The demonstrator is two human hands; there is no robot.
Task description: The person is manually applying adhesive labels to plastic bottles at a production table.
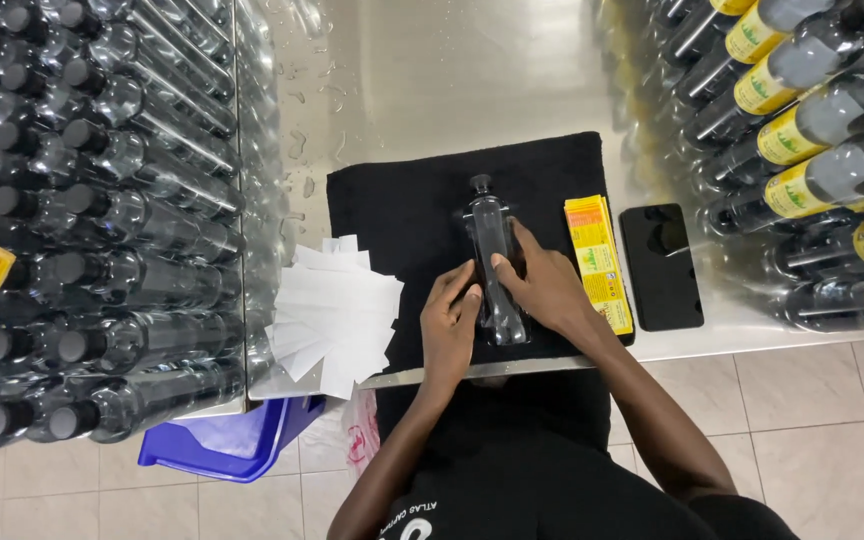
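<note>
Clear plastic bottle w/ black cap (492,262) lies on its side at centre frame, cap pointing to the top of frame, on a black cloth mat (402,215) spread over the shiny steel tabletop (432,80); both hands are on its lower half. To do this well, I'd judge: keep the bottle pinned flat so it can't roll, press w/ fingertips evenly along the body, thumbs smoothing outward; damp tabletop nearby, so keep fingers dry.

Left hand (449,322): fingers partly curled, tips touching the bottle's left side; not wrapped round it. Right hand (549,288): thumb and fingers spread, laid over the bottle's right side, pressing rather than clamping; whether anything thin sits under the fingers, can't tell.

Just right of the mat's centre: stack of yellow printed labels (597,258); beyond it a black phone (661,266), face up. Left of the hands: fan of white backing papers (337,312). Left third of frame: rows of unlabelled clear bottles (102,230); upper right: bottles w/ yellow labels (812,120). Blue plastic bin (224,445) below the tabletop edge.
</note>
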